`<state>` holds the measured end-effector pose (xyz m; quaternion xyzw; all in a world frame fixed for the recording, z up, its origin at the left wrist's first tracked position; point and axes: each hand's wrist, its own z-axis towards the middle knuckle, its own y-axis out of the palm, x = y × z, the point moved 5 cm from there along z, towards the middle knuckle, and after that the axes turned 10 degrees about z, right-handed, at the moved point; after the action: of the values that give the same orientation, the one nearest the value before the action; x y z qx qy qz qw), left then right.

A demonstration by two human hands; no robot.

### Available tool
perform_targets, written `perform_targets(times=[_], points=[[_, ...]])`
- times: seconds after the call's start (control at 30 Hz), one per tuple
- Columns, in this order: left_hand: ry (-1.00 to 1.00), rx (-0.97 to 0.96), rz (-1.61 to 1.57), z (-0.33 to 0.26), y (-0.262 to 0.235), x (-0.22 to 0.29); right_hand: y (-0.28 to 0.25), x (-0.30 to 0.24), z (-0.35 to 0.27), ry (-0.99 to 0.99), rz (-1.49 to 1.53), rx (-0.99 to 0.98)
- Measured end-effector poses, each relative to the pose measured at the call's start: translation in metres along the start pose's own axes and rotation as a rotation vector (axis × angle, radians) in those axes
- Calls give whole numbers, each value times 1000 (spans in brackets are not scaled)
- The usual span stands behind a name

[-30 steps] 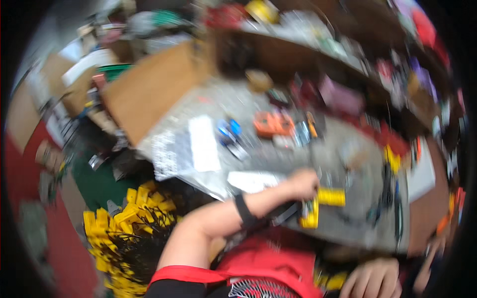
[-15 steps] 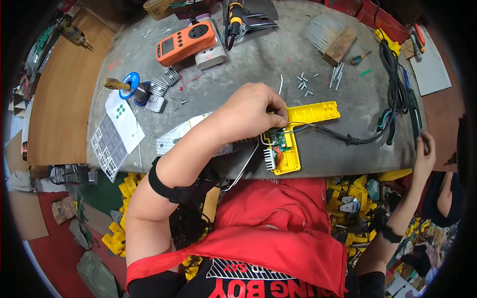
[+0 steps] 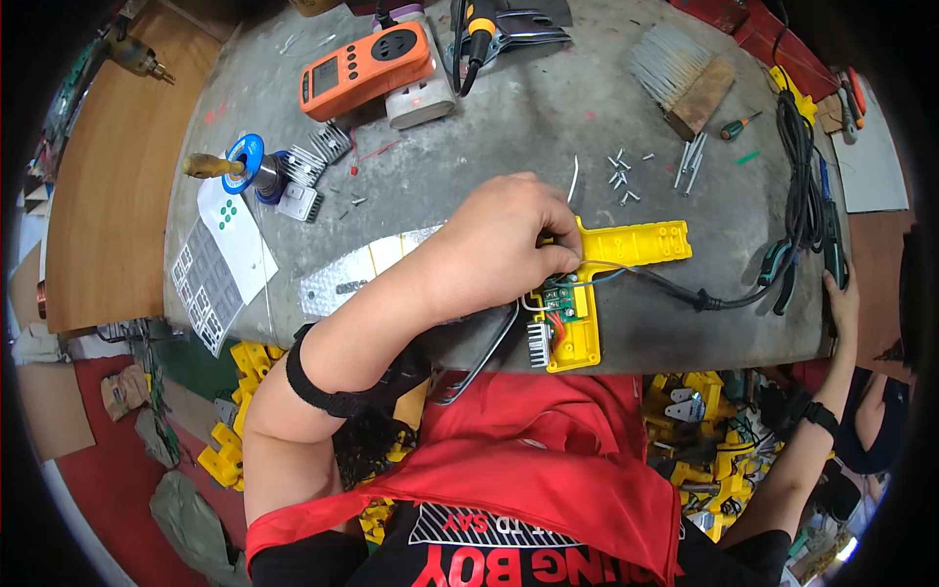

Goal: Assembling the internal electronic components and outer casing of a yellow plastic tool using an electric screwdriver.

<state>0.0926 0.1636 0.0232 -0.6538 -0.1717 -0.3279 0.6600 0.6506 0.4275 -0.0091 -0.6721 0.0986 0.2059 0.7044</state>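
Left hand over L-shaped yellow casing

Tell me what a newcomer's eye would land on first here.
Probably the bright yellow case, lying open near the front edge of the grey bench, with a green circuit board inside and the left hand at it. Next, likely the orange meter at the far left, then the red apron below the bench.
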Motion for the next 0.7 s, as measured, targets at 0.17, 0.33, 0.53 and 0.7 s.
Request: perform_targets(times=[0.17, 0.33, 0.53, 0.7], points=[[-8, -9, 5, 1, 0, 2, -42, -6, -22, 199, 329, 73], [-12, -28, 21, 0, 1, 1, -35, -209, -91, -25, 1664, -187], [-52, -44, -17, 2, 1, -2, 14, -383, -153, -447, 1975, -369], [-66, -73, 28, 2, 4, -4, 59, -448, -178, -752, 1790, -539]])
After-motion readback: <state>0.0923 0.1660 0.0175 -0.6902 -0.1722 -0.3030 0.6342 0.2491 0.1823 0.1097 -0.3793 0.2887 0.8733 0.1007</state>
